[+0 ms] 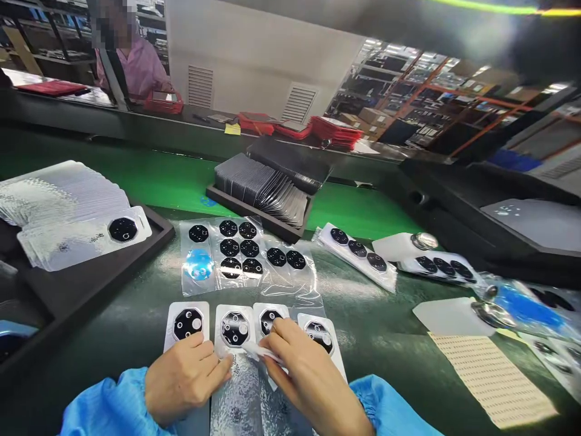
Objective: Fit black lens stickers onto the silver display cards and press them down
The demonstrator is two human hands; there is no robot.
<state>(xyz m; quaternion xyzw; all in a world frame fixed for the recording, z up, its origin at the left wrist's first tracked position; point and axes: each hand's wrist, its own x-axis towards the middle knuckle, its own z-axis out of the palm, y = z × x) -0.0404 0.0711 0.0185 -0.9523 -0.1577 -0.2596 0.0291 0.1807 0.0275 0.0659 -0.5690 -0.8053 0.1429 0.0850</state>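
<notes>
Several silvery flat panels (236, 393) lie in a row in front of me, each with a black octagonal plate with round openings at its far end. My left hand (186, 375) rests palm down on the leftmost panels, fingers loosely bent, with nothing visible in it. Between the thumb and fingers of my right hand (304, 369) is a folded white wipe (261, 351), its tip near the lower edge of the second panel's black octagonal plate (235, 329). That hand partly covers the third and fourth panels. Beyond the row lie clear film sheets (209, 284) bearing black octagonal stickers (229, 247).
At left, a black foam tray (100, 272) carries fanned silvery panels (68, 194). A dark tray (254, 212) of stacked dark sheets stands behind. Right: bagged black discs (358, 248), metal-capped bottles (424, 241), a beige label sheet (494, 378). A person (140, 66) in pink is beyond.
</notes>
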